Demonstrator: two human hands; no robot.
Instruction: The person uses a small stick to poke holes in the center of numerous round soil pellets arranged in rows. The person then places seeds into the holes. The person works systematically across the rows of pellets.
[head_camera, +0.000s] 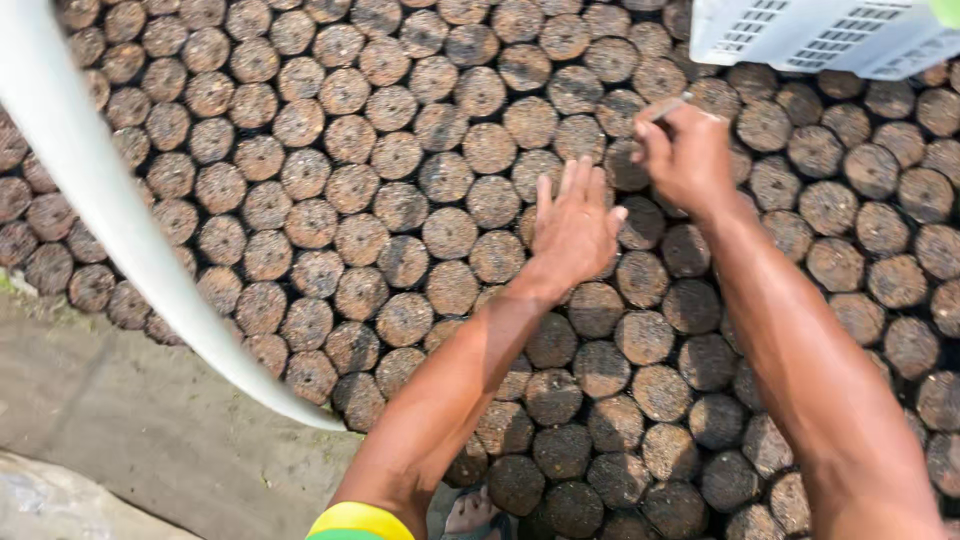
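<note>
A dense bed of round soil-filled nursery bags (400, 210) fills most of the head view, packed side by side. My left hand (573, 225) lies flat on the tops of the bags near the middle, fingers together and extended, holding nothing. My right hand (686, 155) is just to its upper right, fingers closed around a thin pale stick (668, 106) whose end points up and right. The stick's lower tip is hidden by the hand. Both forearms reach in from the bottom of the view.
A white curved pipe (120, 240) arcs from the top left down to the bottom middle. A white slotted plastic crate (820, 35) sits over the bags at the top right. Bare ground (130, 430) lies at the bottom left. A foot (478, 512) shows at the bottom edge.
</note>
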